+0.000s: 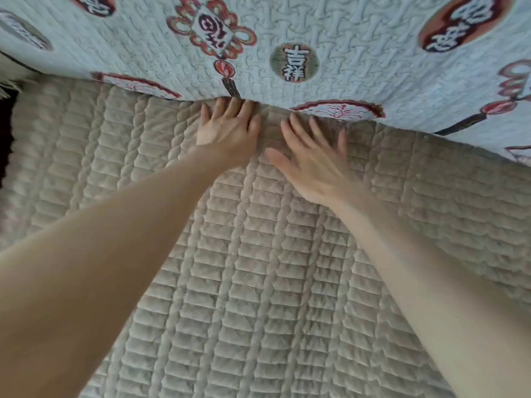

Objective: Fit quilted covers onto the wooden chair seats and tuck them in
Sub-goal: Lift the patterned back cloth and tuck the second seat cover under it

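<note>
A beige quilted seat cover [258, 282] with a ribbed block pattern fills most of the view and hides the seat beneath it. Behind it hangs a pale blue quilted back cover [359, 38] printed with red knots, lanterns and round character badges. My left hand [230, 133] lies flat on the beige cover, its straight fingertips pushed into the crease where the two covers meet. Just to its right, my right hand [313, 162] presses flat on the beige cover, fingers spread, tips close to the same crease.
At the far left a dark gap [5, 133] shows beside the seat's edge, with a bit of white fringe [7, 84] above it. No wood of the chair is visible.
</note>
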Demonstrator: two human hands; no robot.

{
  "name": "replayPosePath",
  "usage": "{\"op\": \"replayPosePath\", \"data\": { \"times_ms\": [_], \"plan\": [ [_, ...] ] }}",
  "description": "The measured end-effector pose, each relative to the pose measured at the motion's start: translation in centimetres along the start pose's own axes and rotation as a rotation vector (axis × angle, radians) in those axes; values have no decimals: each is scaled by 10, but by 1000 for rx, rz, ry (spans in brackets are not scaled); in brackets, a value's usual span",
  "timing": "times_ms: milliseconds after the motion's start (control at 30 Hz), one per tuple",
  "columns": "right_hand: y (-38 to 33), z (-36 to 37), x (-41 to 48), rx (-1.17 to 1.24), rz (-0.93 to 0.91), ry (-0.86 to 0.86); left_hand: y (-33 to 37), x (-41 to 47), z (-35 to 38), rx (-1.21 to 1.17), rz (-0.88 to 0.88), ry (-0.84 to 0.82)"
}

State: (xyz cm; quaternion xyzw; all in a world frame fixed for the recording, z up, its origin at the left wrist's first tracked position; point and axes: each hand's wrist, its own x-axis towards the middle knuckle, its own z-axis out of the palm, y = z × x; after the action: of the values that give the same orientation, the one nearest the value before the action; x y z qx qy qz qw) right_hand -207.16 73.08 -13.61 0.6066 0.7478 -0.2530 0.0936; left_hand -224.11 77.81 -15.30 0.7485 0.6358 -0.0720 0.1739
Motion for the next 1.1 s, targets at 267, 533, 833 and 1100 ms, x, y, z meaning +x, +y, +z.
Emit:
{"op": "replayPosePath", "data": {
  "times_ms": [267,533,833,1100],
  "plan": [
    [-96,7,29,20,105,30,-122,-41,-9,33,39,-62],
    [-137,7,55,66,207,5,-168,-42,-18,8,92,-32],
    [-186,15,82,51,101,-16,-212,-60,-34,28,24,-71],
    [-227,11,109,70,46,-51,-248,-29,-52,54,-46,-133]
  ]
}}
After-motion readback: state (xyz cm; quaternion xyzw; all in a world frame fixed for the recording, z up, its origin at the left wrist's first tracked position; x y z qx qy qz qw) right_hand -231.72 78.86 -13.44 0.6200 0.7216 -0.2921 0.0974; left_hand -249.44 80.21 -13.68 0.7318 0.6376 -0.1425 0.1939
